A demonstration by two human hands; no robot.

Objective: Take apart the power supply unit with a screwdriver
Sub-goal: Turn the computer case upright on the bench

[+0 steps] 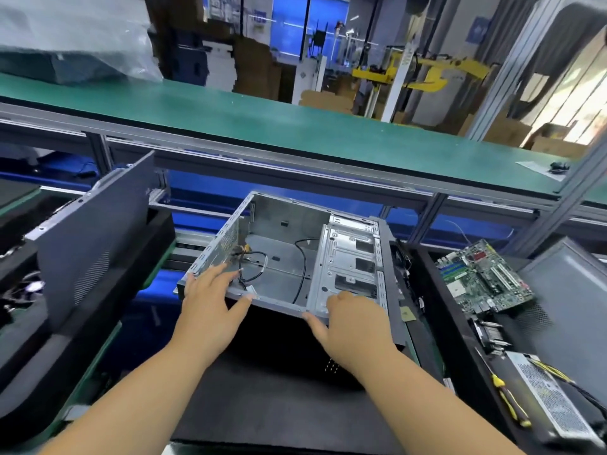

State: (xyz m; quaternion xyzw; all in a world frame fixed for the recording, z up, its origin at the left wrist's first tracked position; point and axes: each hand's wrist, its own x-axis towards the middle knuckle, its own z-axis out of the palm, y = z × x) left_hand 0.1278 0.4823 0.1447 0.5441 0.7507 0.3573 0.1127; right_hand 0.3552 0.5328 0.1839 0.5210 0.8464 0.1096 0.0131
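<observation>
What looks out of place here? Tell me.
The task's tools lie unused: power supply unit and screwdriver sit far right, while left hand and right hand grip the gutted computer case.

No writing can be read anywhere. The blue sign on the pillar at upper right carries a white emblem, but it is too blurred to make out. The white notices on the far wall at top centre are smeared, and any markings on the circuit board at right are too small to tell.
</observation>
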